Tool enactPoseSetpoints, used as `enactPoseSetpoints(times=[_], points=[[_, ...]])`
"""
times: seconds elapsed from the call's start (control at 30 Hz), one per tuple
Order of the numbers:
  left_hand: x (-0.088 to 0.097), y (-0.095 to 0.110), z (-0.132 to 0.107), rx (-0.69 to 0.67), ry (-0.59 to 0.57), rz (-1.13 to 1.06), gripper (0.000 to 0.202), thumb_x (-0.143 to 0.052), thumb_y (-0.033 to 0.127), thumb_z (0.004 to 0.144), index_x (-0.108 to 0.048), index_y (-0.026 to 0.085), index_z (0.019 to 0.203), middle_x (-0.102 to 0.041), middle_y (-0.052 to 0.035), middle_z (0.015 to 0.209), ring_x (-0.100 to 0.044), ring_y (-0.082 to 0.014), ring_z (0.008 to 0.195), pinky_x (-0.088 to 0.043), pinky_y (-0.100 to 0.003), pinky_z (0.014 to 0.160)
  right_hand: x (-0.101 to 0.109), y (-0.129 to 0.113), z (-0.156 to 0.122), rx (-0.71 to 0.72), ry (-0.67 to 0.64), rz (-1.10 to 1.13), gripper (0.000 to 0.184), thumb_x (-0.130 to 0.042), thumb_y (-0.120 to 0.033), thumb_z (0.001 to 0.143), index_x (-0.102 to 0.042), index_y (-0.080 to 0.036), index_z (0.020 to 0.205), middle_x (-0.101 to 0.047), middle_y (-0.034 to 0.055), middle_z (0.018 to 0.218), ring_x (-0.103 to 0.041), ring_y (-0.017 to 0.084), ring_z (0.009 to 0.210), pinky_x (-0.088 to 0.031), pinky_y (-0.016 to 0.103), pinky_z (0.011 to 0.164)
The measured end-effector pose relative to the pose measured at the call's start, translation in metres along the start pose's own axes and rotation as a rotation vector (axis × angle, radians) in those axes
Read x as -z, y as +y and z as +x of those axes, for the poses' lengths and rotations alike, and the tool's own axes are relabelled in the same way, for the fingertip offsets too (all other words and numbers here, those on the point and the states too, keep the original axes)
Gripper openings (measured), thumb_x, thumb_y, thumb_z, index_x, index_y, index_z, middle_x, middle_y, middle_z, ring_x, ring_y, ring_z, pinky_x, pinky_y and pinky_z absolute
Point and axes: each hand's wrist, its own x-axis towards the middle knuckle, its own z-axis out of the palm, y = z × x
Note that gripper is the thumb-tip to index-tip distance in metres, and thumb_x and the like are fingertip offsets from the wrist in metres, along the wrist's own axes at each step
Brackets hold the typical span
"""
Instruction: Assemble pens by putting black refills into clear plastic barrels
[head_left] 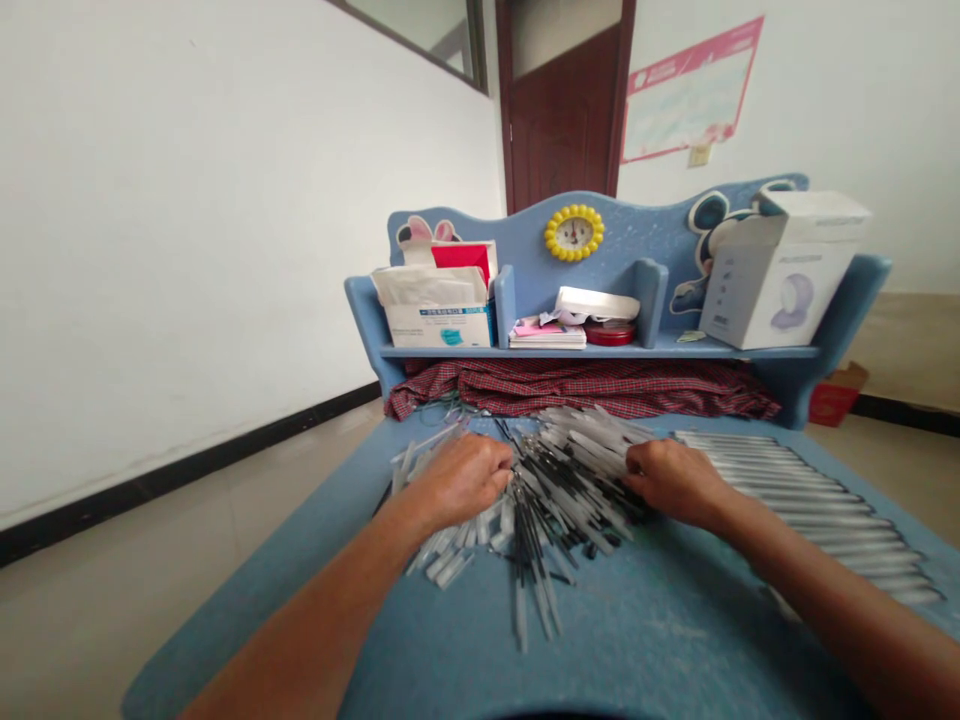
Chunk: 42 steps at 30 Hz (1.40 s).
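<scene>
My left hand (469,478) is closed in a pinch at the left side of a heap of pen parts; whatever its fingers hold is hidden. Just below its fingertips, black-and-clear pen refills (534,560) fan out toward me. Clear pen caps (450,565) lie under and in front of this hand. My right hand (675,480), also closed, is at the heap's right edge, and I cannot make out what is in its fingers. Between the hands spread frosted pen barrels (592,440). To the right, pens (802,500) lie side by side in a long row.
The blue table (600,640) has a raised shelf at the back. On it stand a mask box (442,325), a red round tin (609,333) and a white carton (780,275). A yellow flower-shaped clock (574,233) sits above. Checked cloth (585,388) lies under the shelf.
</scene>
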Motion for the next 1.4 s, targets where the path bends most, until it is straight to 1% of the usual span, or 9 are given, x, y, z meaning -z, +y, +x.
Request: enactPoseSetpoints(times=[0.2, 0.43, 0.57, 0.7, 0.83, 0.97, 1.07, 1.23, 1.4], points=[[-0.012, 0.023, 0.002, -0.179, 0.065, -0.015, 0.018, -0.047, 0.017, 0.088, -0.064, 0.015, 0.083, -0.063, -0.0046, 0.08, -0.06, -0.0163, 0.074, -0.043, -0.025, 0.069, 0.009, 0.01, -0.006, 0.08, 0.094, 0.357, 0.023, -0.051, -0.03, 0.078, -0.071, -0.019, 0.076, -0.066, 0.0032, 0.069, -0.059, 0.016, 0.064, -0.039, 0.026, 0.06], [-0.025, 0.051, 0.0, -0.309, 0.001, 0.024, 0.018, -0.046, 0.021, 0.091, -0.064, 0.017, 0.088, -0.061, -0.0046, 0.086, -0.061, -0.0167, 0.079, -0.046, -0.026, 0.071, 0.008, 0.014, -0.012, 0.082, 0.081, 0.833, 0.015, -0.056, -0.027, 0.073, -0.063, -0.016, 0.066, -0.051, -0.0039, 0.051, -0.044, 0.008, 0.044, -0.033, 0.021, 0.044], [-0.023, 0.053, 0.0, -0.304, -0.059, 0.087, 0.018, -0.045, 0.016, 0.089, -0.063, 0.018, 0.092, -0.06, -0.0052, 0.091, -0.061, -0.0175, 0.082, -0.047, -0.027, 0.072, 0.009, 0.011, -0.013, 0.06, 0.056, 1.09, 0.012, -0.058, -0.027, 0.071, -0.058, -0.016, 0.074, -0.051, -0.0058, 0.05, -0.043, 0.007, 0.037, -0.031, 0.02, 0.038], [-0.022, 0.053, 0.002, -0.282, -0.104, 0.18, 0.021, -0.042, 0.015, 0.089, -0.063, 0.019, 0.089, -0.059, -0.0061, 0.089, -0.061, -0.0186, 0.082, -0.047, -0.027, 0.069, 0.012, 0.008, -0.015, 0.053, 0.075, 1.288, 0.03, -0.06, -0.025, 0.069, -0.055, -0.015, 0.097, -0.054, -0.0072, 0.051, -0.045, 0.008, 0.034, -0.03, 0.019, 0.035], [-0.02, 0.057, 0.004, -0.271, -0.129, 0.259, 0.023, -0.04, 0.016, 0.091, -0.063, 0.019, 0.089, -0.058, -0.0057, 0.088, -0.06, -0.0186, 0.076, -0.045, -0.027, 0.061, 0.015, 0.004, -0.017, 0.09, 0.16, 1.366, 0.059, -0.061, -0.024, 0.069, -0.046, -0.017, 0.126, -0.057, -0.0085, 0.051, -0.047, 0.009, 0.033, -0.032, 0.019, 0.035], [-0.017, 0.062, 0.005, -0.277, -0.13, 0.321, 0.025, -0.039, 0.012, 0.09, -0.063, 0.018, 0.089, -0.058, -0.0065, 0.091, -0.059, -0.0197, 0.079, -0.045, -0.027, 0.06, 0.013, 0.0, -0.017, 0.059, 0.225, 1.35, 0.036, -0.06, -0.028, 0.069, -0.063, -0.013, 0.102, -0.057, -0.0049, 0.048, -0.048, 0.009, 0.032, -0.032, 0.02, 0.035], [-0.016, 0.066, 0.006, -0.284, -0.151, 0.35, 0.025, -0.041, 0.007, 0.086, -0.063, 0.017, 0.087, -0.058, -0.0071, 0.091, -0.059, -0.0214, 0.082, -0.044, -0.028, 0.06, 0.013, -0.003, -0.017, 0.016, 0.225, 1.362, 0.027, -0.059, -0.03, 0.069, -0.066, -0.012, 0.087, -0.062, -0.0012, 0.054, -0.052, 0.008, 0.034, -0.032, 0.019, 0.037], [-0.017, 0.067, 0.007, -0.308, -0.151, 0.388, 0.022, -0.043, 0.004, 0.082, -0.061, 0.016, 0.083, -0.059, -0.0072, 0.09, -0.058, -0.0222, 0.083, -0.043, -0.028, 0.059, 0.016, -0.005, -0.021, 0.071, 0.224, 1.344, 0.028, -0.054, -0.029, 0.072, -0.067, -0.012, 0.089, -0.066, 0.0018, 0.061, -0.059, 0.011, 0.043, -0.041, 0.02, 0.043], [-0.024, 0.054, 0.01, -0.357, -0.024, 0.37, 0.02, -0.044, 0.005, 0.085, -0.06, 0.017, 0.084, -0.059, -0.0064, 0.087, -0.058, -0.0201, 0.081, -0.045, -0.026, 0.059, 0.007, -0.002, -0.018, 0.167, 0.264, 1.243, 0.032, -0.05, -0.021, 0.07, -0.064, -0.013, 0.097, -0.065, 0.0005, 0.064, -0.062, 0.013, 0.05, -0.046, 0.023, 0.05]])
